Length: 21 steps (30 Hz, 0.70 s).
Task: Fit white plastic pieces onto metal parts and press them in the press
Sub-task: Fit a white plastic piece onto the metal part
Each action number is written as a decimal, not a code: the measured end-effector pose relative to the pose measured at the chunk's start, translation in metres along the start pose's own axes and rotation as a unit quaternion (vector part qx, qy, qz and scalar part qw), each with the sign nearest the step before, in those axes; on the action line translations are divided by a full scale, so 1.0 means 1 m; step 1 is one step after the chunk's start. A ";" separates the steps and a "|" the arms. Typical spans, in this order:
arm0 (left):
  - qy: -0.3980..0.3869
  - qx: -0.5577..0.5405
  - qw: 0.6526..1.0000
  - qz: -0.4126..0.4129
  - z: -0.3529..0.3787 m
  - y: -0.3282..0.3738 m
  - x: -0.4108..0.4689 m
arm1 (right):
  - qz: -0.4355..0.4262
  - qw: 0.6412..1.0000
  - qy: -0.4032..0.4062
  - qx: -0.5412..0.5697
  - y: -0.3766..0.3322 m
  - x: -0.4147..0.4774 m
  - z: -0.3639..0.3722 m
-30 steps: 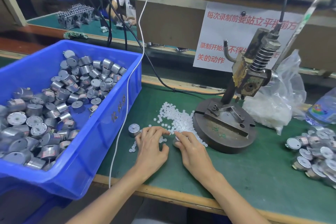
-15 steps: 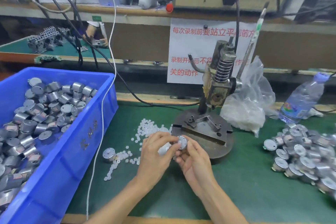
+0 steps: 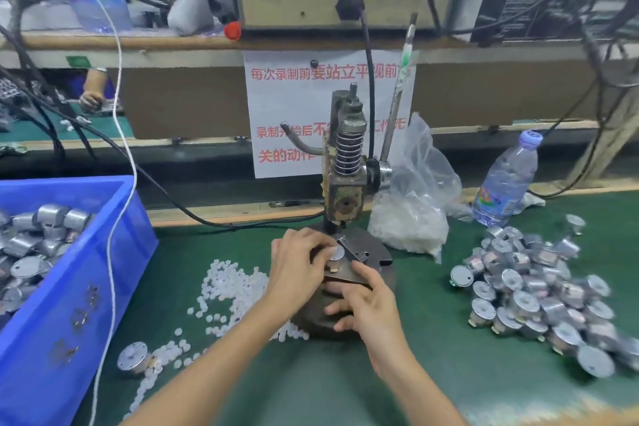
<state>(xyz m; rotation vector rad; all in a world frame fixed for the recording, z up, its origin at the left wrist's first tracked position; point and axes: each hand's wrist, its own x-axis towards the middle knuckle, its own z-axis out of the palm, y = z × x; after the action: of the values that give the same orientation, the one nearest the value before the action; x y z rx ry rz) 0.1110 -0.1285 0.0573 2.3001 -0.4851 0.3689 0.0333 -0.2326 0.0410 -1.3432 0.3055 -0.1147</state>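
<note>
Head camera shows me both forearms reaching in over the green mat point(image 3: 345, 387). Nearest, low on my left, a stray metal can point(image 3: 133, 356) stands on the mat among scattered white plastic pieces point(image 3: 235, 284), which thicken into a heap just left of the press.

My right hand point(image 3: 368, 304) holds nothing. Its fingers are loosely spread and rest on the front of the round base point(image 3: 385, 263). Just beyond it, my left hand point(image 3: 297, 266) pinches the metal part point(image 3: 337, 254) between thumb and fingertips, on the angled plate of the base and directly below the press point(image 3: 345, 190) head. I cannot tell whether a white piece already sits on that part.

To the left, the blue bin point(image 3: 69, 287) holds a load of metal cans. On the right, a finished pile point(image 3: 536, 290) of them spreads across the mat. Behind the press on its right slumps a clear plastic bag point(image 3: 415, 204) of white pieces, with a water bottle point(image 3: 506, 180) beside it. A paper notice point(image 3: 287, 107) in red characters hangs behind.
</note>
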 end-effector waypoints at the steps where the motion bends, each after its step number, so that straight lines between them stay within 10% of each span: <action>1: 0.005 -0.004 1.000 -0.006 0.002 0.000 0.003 | -0.003 1.000 0.006 -0.004 0.001 0.001 -0.002; 12: 0.019 -0.077 0.996 -0.047 0.005 -0.002 -0.005 | -0.109 0.989 0.091 -0.042 -0.005 0.011 -0.013; 18: 0.020 -0.101 0.991 -0.088 0.011 -0.001 -0.002 | -0.377 0.895 0.200 -0.129 -0.134 0.051 -0.008; 21: 0.043 -0.006 0.997 -0.071 0.016 -0.004 -0.005 | -0.310 0.936 0.117 -0.118 -0.209 0.085 0.005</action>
<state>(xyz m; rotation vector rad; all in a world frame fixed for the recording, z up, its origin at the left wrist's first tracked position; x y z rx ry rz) 0.1106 -0.1361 0.0420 2.2814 -0.2779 0.3929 0.1350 -0.2974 0.2312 -1.6313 0.0823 -0.7931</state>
